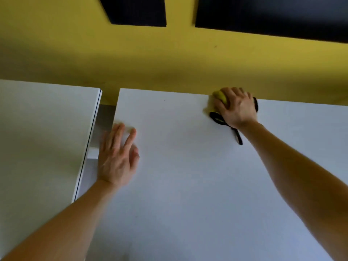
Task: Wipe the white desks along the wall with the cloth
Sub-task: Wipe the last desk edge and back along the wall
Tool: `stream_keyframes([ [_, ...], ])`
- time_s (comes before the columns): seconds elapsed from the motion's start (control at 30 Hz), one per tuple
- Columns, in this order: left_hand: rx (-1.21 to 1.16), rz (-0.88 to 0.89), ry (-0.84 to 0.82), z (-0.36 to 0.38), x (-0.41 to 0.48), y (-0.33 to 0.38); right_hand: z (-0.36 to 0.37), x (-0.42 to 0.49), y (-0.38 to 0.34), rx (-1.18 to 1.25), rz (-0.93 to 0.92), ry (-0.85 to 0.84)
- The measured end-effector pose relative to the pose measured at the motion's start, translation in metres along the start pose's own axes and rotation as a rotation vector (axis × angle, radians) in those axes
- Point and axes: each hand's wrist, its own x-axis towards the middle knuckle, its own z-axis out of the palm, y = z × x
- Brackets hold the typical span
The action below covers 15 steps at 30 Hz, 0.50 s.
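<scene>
- The left bench (37, 129) stood apart across a narrow gap; whether it was already wiped could not be told.
- The left grip (116, 157), fingers spread flat, rested at the left edge of the right bench (188, 185).
- The right grip (235, 108) curled over the yellow cloth (220, 97) at the far edge, against the wall (169, 63). This looked like the wiping step, and the next stroke called for steady pressure along that edge.
- The cloth was mostly hidden, and the black strap (226, 125) beneath the hand was hard to identify.

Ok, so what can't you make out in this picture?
Head view only:
- cloth: mostly hidden under the right hand; shape unclear.
- black strap: the hand hides whether it belongs to the cloth.
- left hand: fingertips blurred by motion; contact with the right desk uncertain.
- dark panels: cut off by the top edge.
- left desk: cut off by the left edge.
</scene>
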Motion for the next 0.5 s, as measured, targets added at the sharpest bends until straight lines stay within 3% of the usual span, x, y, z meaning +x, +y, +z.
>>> stream_keyframes([
  [0.07,0.083,-0.008,-0.053,-0.006,-0.001,0.007,-0.033,-0.023,0.088,-0.071,0.073,-0.003],
  [0.13,0.129,-0.026,-0.089,-0.009,-0.002,0.024,-0.042,-0.032,0.128,-0.130,0.157,0.018],
  [0.23,0.091,0.018,-0.153,-0.009,0.008,0.077,-0.024,-0.018,0.090,-0.151,0.224,-0.025],
  [0.33,0.025,0.089,-0.286,-0.016,0.032,0.151,-0.004,0.008,0.001,-0.069,0.002,-0.137],
  [0.43,0.005,-0.091,-0.520,-0.028,0.063,0.219,-0.005,0.020,-0.044,0.031,-0.146,-0.187],
  [0.5,0.023,-0.164,-0.647,-0.028,0.082,0.256,-0.013,0.015,-0.013,0.092,-0.171,-0.134],
])
